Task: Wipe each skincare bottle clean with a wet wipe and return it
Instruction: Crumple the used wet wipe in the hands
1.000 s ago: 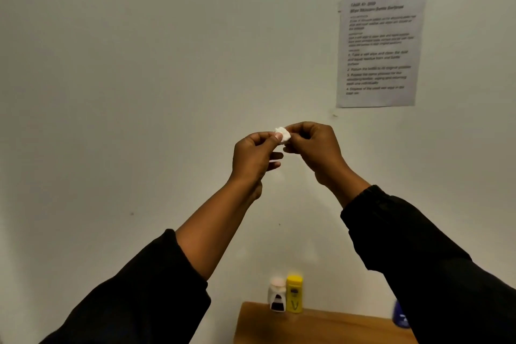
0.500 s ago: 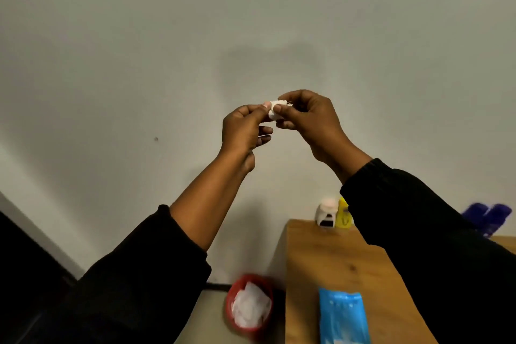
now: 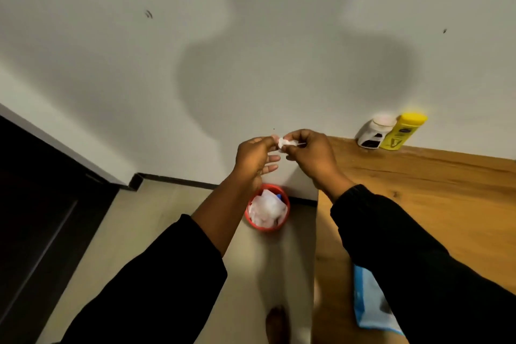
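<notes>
Pinching the balled wet wipe between thumb and fingertips of left hand and right hand, spare left fingers hanging loose. Now hovering lower than before, nearing the red bin beside the table; probably discarding it, white bottle and yellow bottle standing by the wall.

Head-worn camera faces forward and down at the wall, close behind left hand and right hand; wooden table at 3 o'clock.
</notes>
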Motion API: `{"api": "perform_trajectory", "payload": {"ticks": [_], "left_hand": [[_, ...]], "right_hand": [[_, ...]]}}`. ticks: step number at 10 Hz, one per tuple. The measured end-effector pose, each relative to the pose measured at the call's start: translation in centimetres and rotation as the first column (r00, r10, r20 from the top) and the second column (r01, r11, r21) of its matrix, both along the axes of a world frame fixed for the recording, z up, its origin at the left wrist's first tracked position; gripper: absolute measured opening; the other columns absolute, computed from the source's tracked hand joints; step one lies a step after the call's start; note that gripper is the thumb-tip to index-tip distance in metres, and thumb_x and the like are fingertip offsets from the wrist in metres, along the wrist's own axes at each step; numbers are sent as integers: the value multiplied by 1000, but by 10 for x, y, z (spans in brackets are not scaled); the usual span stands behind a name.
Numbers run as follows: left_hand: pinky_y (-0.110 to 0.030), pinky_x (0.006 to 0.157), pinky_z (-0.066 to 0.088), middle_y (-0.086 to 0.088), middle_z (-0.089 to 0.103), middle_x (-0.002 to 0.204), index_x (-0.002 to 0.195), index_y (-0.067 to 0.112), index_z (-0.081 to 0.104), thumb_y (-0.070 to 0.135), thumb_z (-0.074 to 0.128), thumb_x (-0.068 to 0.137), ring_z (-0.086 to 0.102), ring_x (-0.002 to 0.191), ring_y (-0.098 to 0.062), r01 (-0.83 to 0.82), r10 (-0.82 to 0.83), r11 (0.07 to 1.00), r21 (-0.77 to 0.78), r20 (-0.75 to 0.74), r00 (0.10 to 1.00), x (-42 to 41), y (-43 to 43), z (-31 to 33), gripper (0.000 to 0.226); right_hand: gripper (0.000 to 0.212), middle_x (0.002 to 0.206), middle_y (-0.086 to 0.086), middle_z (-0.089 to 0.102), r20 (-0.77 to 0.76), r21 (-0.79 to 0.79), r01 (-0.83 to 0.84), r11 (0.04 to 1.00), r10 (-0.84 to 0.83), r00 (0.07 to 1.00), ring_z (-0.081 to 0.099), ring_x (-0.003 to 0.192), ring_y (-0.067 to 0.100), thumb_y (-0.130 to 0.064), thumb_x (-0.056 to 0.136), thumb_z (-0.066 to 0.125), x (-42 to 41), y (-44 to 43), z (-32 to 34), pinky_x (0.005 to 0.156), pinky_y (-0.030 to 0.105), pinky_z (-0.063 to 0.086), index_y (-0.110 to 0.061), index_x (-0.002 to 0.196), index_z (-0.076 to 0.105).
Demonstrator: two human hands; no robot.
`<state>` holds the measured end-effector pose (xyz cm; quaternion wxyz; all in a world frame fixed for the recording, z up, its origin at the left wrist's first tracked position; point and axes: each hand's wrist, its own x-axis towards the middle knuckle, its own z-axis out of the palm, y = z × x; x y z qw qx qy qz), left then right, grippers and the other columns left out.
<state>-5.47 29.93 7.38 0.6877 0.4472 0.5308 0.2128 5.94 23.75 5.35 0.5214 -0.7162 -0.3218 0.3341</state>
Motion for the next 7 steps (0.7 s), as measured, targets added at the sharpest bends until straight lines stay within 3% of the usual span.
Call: {"api": "perform_trajectory", "payload": {"ticks": [1,2,3,4,5,6,7], "left_hand": [[-37,81,54,-7,66,114,114,11,68,24,57,93,63,101,-27,22,-24,1000,-21,-110,994,-15,6,-32,27],[-33,71,54,-8,64,111,117,11,65,23,58,93,62,94,-26,-70,59,996,-55,-176,983,-33,17,-56,28],[-34,70,55,-10,65,107,111,11,66,22,61,91,63,86,-24,-151,132,984,-91,-192,973,-54,31,-72,23],[-35,72,56,-9,65,104,104,12,65,24,62,91,64,87,-23,-195,172,976,-96,-212,962,-73,45,-83,18],[-37,77,55,-9,65,105,104,13,65,24,61,92,64,92,-24,-216,193,973,-83,-227,955,-86,54,-89,16],[-38,79,55,-9,65,107,110,11,64,24,59,93,63,96,-26,-232,210,969,-83,-215,954,-96,60,-95,22],[-38,81,54,-9,65,107,115,10,63,24,59,94,63,98,-26,-235,214,970,-70,-224,951,-97,60,-98,26]], "right_hand": [[11,82,3,69,-83,-84,78,993,-85,993,68,77,19,-10,76,76,-13,-1,-50,67,31,58,-12,80,67],[14,75,5,66,-117,-171,106,980,-127,985,63,61,3,-15,76,78,-23,6,-98,51,15,48,-11,76,64],[16,82,17,66,-212,-234,120,965,-171,962,67,72,23,-6,77,75,-29,15,-135,49,22,48,-8,73,60],[20,84,17,62,-232,-291,129,948,-200,952,62,81,33,-3,78,73,-30,26,-164,48,26,50,-11,71,56],[22,84,15,63,-183,-366,135,921,-213,960,62,80,31,-5,76,75,-27,36,-183,62,34,54,-14,68,56],[23,81,4,62,-90,-441,90,893,-144,986,57,66,13,-12,78,70,-19,40,-195,64,22,47,-24,67,54],[10,87,9,65,-46,-456,123,881,-161,986,60,75,19,-9,80,65,-16,37,-200,73,27,50,-17,79,60]]}}
